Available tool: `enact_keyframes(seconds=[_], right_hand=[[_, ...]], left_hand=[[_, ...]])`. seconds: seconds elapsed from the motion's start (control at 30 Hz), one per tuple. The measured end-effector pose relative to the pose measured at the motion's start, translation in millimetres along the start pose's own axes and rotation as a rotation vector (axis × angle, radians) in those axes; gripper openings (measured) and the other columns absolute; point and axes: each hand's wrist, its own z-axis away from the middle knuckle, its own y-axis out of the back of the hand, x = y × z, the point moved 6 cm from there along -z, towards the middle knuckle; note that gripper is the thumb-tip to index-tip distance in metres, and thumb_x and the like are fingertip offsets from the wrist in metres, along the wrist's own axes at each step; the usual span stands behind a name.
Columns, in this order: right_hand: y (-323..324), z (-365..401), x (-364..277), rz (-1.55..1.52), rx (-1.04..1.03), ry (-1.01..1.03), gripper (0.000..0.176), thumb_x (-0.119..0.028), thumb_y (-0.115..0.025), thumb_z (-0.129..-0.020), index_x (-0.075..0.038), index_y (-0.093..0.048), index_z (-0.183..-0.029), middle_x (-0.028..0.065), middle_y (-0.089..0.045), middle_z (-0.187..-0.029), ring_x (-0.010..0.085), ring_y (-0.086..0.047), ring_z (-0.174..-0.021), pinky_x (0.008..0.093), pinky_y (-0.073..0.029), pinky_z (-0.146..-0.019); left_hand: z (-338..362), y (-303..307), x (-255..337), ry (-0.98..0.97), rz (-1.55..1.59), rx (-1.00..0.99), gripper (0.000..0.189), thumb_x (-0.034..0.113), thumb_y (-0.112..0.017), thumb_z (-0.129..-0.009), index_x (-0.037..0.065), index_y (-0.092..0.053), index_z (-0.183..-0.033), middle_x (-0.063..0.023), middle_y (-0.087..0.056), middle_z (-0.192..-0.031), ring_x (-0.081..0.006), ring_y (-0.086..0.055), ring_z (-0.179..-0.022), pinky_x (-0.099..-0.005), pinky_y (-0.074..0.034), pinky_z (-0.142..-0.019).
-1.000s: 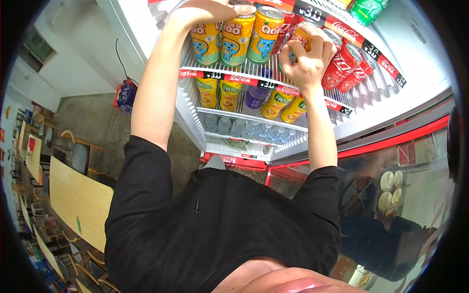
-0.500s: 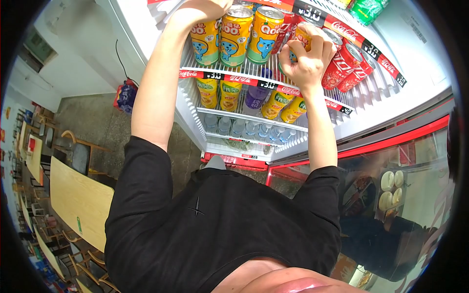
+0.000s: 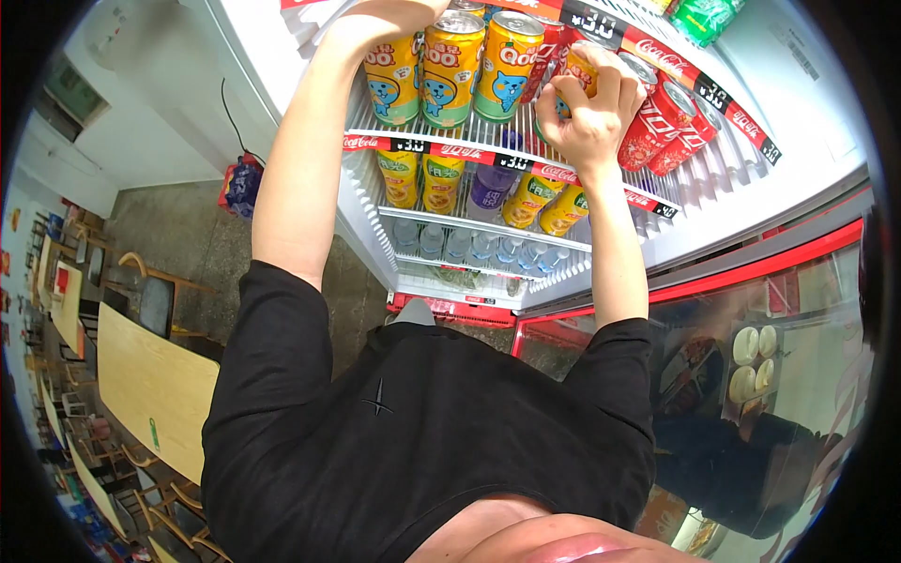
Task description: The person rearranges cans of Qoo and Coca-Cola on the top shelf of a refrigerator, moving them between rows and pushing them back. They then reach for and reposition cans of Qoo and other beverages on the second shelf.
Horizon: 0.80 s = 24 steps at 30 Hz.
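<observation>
My right hand (image 3: 596, 117) is wrapped round a yellow Qoo drink can (image 3: 581, 73) on the upper fridge shelf, its fingers curled over the side. Over at the left, my left hand (image 3: 399, 14) reaches in above a yellow Qoo can (image 3: 392, 80); its fingers are hidden at the top edge of the view. Between the hands two more Qoo cans, one (image 3: 454, 70) and another (image 3: 509, 68), stand upright with their blue cartoon figures facing out. Red Coca-Cola cans (image 3: 657, 127) are just right of my right hand, tilted in the view.
Yellow bottles (image 3: 441, 183) and a purple-labelled bottle (image 3: 492, 188) stand on the shelf below, with clear bottles (image 3: 483, 246) lower down. The glass fridge door (image 3: 751, 281) hangs open at right. A wooden table (image 3: 155, 385) and chairs are at left.
</observation>
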Motion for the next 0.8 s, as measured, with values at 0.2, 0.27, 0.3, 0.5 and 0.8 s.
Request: enact_keyframes(seconds=[0.2,0.27,0.3,0.5,0.8], right_hand=[[-0.1,-0.5,-0.3,0.01,-0.002,-0.004,0.01,-0.021,-0.076,-0.07,-0.015,-0.07,-0.074,0.0052,-0.068,-0.12,0.0276,-0.059,-0.111,0.0407,-0.037,-0.095],[-0.2,-0.5,0.1,0.011,-0.001,0.003,0.009,-0.021,-0.076,-0.07,-0.015,-0.07,-0.075,0.0051,-0.068,-0.12,0.0276,-0.059,-0.11,0.0409,-0.038,-0.095],[-0.2,-0.4,0.3,0.011,0.0,0.006,0.009,-0.021,-0.076,-0.07,-0.015,-0.07,-0.075,0.005,-0.068,-0.12,0.0276,-0.059,-0.109,0.0409,-0.038,-0.095],[-0.8,-0.1,1.3,0.006,-0.002,-0.002,0.009,-0.02,-0.075,-0.071,-0.016,-0.07,-0.078,0.0048,-0.066,-0.12,0.0275,-0.059,-0.108,0.0422,-0.04,-0.093],[3.2,-1.3,3.3,0.006,0.021,-0.025,0.017,-0.019,-0.075,-0.071,-0.015,-0.073,-0.087,0.0065,-0.065,-0.122,0.0294,-0.059,-0.108,0.0424,-0.044,-0.093]], left_hand=[[-11.2,-4.7,-12.7,-0.047,0.07,0.073,0.049,0.037,-0.043,-0.104,0.001,-0.061,-0.132,-0.0154,-0.061,-0.143,-0.0247,-0.057,-0.132,-0.0354,-0.039,-0.114],[-15.1,-5.1,-14.9,-0.092,0.125,0.153,0.047,0.037,-0.045,-0.104,0.001,-0.062,-0.13,-0.015,-0.062,-0.141,-0.0246,-0.058,-0.13,-0.0357,-0.04,-0.114],[-16.0,-4.5,-14.5,-0.109,0.142,0.181,0.047,0.037,-0.045,-0.103,0.002,-0.062,-0.13,-0.0145,-0.063,-0.141,-0.0244,-0.058,-0.129,-0.0359,-0.04,-0.114],[-12.0,-6.6,-16.2,-0.109,-0.026,0.188,0.042,0.028,-0.051,-0.103,-0.001,-0.064,-0.129,-0.0149,-0.066,-0.137,-0.0237,-0.062,-0.125,-0.035,-0.046,-0.109],[-4.6,2.5,-24.4,-0.051,0.012,0.093,0.042,0.032,-0.05,-0.104,0.004,-0.061,-0.133,-0.0129,-0.065,-0.139,-0.0241,-0.061,-0.127,-0.0356,-0.045,-0.109]])
